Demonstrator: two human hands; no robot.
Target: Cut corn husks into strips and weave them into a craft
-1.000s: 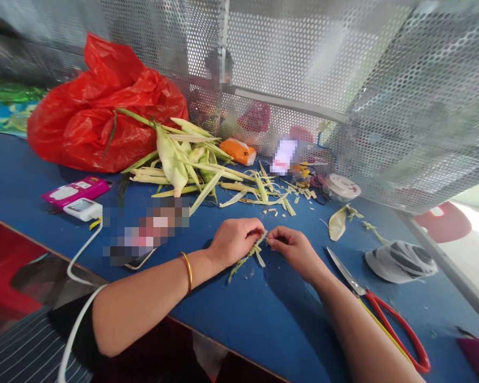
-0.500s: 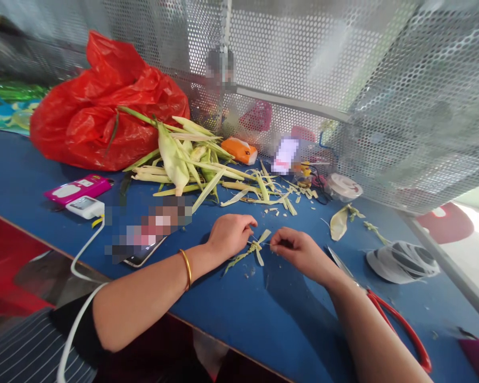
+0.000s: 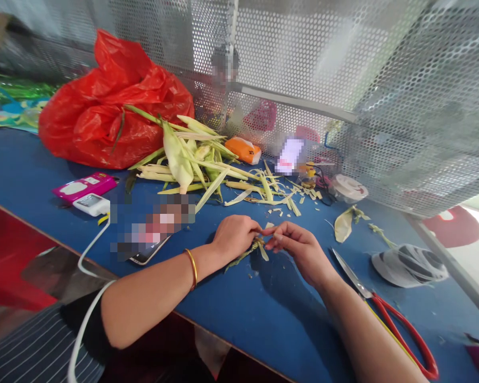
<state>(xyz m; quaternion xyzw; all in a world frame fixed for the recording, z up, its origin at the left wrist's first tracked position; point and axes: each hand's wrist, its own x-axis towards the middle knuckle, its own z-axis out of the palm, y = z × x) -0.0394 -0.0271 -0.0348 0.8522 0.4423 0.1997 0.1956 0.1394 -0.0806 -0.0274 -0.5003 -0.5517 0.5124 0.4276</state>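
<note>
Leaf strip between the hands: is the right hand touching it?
Touching. Head view shows the right hand pinching the upper end of the leaf strip.

Leaf strips: small pale yellow-green bundle, left of the scissors.

Thin, narrow strips bunched together with frayed ends. The upper end is twisted or knotted, too small to tell which. That end is pinched between the left hand and the right hand, whose fingertips meet on it. The bundle slants down-left from the pinch, and its loose tail trails out under the left hand. One short flat strip sticks out down-right. The whole bundle sits well left of the scissors' blade tip and slightly farther back.
</note>
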